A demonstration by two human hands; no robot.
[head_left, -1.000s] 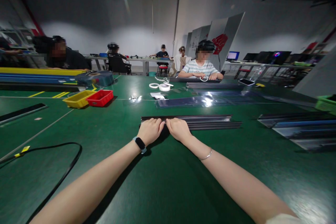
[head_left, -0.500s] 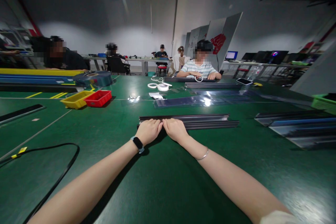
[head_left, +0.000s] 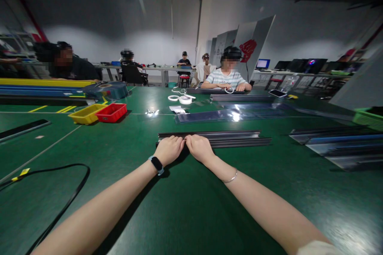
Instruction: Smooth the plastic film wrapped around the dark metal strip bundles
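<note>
Two long dark metal strips [head_left: 236, 138] lie side by side across the green table [head_left: 185, 207], straight ahead of me. My left hand [head_left: 169, 149], with a black watch on the wrist, and my right hand [head_left: 200, 147], with a thin bracelet, sit knuckle to knuckle on the left part of the strips. Both hands have their fingers curled down over the near strip, gripping it. The fingertips are hidden behind the knuckles.
A yellow tray [head_left: 86, 113] and a red tray [head_left: 111, 112] stand at the left, a black cable [head_left: 74, 191] loops near left. Tape rolls [head_left: 181, 98] and clear film [head_left: 227, 114] lie beyond the strips. More strips [head_left: 335, 143] lie right. A person in a striped shirt [head_left: 227, 77] works opposite.
Almost nothing: my hands stay on the strips in the same grip, and the view has drifted slightly.
</note>
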